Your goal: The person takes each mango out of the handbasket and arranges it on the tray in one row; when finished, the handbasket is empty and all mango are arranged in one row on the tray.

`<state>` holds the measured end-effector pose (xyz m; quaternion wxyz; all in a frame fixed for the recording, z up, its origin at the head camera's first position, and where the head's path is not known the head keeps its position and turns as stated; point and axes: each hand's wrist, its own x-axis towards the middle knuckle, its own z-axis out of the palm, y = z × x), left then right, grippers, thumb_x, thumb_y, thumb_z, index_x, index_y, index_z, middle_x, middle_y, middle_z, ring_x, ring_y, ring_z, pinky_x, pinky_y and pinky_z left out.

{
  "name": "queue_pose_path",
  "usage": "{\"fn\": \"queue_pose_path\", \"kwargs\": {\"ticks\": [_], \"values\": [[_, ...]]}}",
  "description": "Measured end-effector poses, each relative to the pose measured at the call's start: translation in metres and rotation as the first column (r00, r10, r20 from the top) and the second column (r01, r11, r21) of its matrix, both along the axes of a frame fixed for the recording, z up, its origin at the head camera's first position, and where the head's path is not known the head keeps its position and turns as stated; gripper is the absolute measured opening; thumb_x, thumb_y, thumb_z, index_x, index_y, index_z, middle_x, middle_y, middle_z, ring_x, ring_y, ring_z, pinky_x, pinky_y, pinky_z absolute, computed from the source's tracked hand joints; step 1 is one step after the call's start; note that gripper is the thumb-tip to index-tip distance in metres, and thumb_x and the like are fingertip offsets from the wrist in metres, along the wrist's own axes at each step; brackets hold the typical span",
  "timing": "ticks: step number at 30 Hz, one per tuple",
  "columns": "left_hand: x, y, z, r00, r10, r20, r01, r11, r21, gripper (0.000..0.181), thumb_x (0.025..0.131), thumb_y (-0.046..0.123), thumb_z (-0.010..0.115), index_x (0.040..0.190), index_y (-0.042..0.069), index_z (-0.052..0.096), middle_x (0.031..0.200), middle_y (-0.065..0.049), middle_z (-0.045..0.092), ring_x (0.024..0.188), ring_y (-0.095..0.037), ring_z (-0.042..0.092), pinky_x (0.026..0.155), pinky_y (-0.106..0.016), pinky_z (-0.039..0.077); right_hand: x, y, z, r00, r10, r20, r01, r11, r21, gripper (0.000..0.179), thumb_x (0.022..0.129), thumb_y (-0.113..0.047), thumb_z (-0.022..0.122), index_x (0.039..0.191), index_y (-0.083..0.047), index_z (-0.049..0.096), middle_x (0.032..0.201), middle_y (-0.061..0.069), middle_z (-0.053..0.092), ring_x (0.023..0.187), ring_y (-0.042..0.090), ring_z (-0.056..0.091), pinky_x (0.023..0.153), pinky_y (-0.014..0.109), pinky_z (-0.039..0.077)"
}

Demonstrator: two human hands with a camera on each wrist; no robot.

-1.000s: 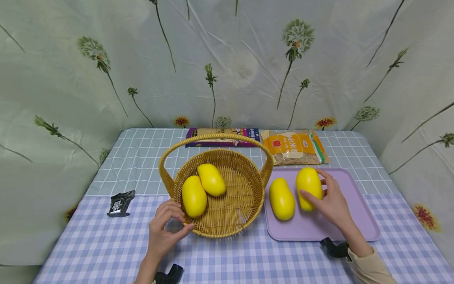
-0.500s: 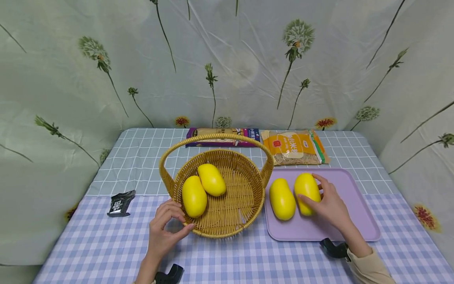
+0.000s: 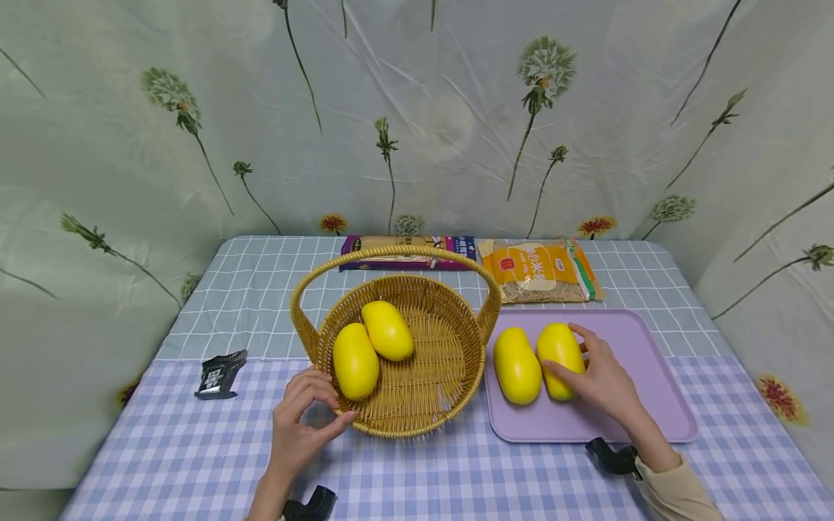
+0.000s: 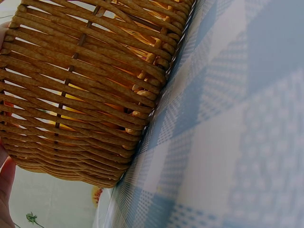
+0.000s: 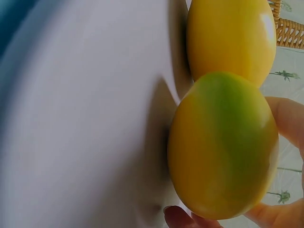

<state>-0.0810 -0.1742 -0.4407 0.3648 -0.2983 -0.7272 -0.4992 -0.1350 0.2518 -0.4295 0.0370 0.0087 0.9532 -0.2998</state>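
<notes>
1. Clock hours follow the head view. The left hand point(image 3: 302, 416) pinches the rim of the wicker basket point(image 3: 438, 354) at about eight o'clock, thumb and fingers parted around the edge, presumably to steady it against sliding.
2. The right hand point(image 3: 604, 380) is spread partway, thumb and fingertips curled round opposite flanks of one mango point(image 3: 558, 346); such a span suits a smooth, rounded body. It lies over the lilac tray point(image 3: 633, 336), at three o'clock from the basket; whether the tray bears its weight I cannot tell.
3. Just beside it, at nine o'clock, lies a second mango point(image 3: 517, 365); contact between them is unclear.
4. Inside the basket, two mangoes point(image 3: 355, 362) lean together at nine and eleven o'clock, probably nestled by the sloping wall, leaving bare wicker towards the tray.
</notes>
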Motion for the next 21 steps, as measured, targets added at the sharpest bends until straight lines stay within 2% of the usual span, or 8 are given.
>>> {"fn": "queue_pose_path", "kwargs": {"ticks": [6,21], "values": [[0.0002,-0.0008,0.0001,1.000,0.001,0.001,-0.001,1.000,0.002,0.033,0.075,0.024,0.082,0.069,0.005,0.056,0.075,-0.007,0.058,0.082,-0.030,0.053,0.099,-0.038,0.039,-0.0009,-0.0009,-0.0011,1.000,0.008,-0.003,-0.008,1.000,0.008,0.088,0.083,-0.054,0.064,0.143,0.001,0.028,0.113,0.027,0.046,0.095,0.037,0.051,0.066,0.044,0.048],[-0.0011,0.0003,-0.0007,1.000,-0.010,-0.011,0.010,1.000,0.008,0.032,0.074,0.021,0.083,0.069,0.005,0.056,0.075,-0.007,0.058,0.086,-0.024,0.054,0.100,-0.038,0.038,0.0000,0.0008,0.0050,0.997,0.034,0.068,-0.036,0.999,0.021,0.093,0.086,-0.059,0.058,0.145,0.003,0.022,0.120,0.031,0.043,0.100,0.039,0.050,0.071,0.050,0.049]]}}
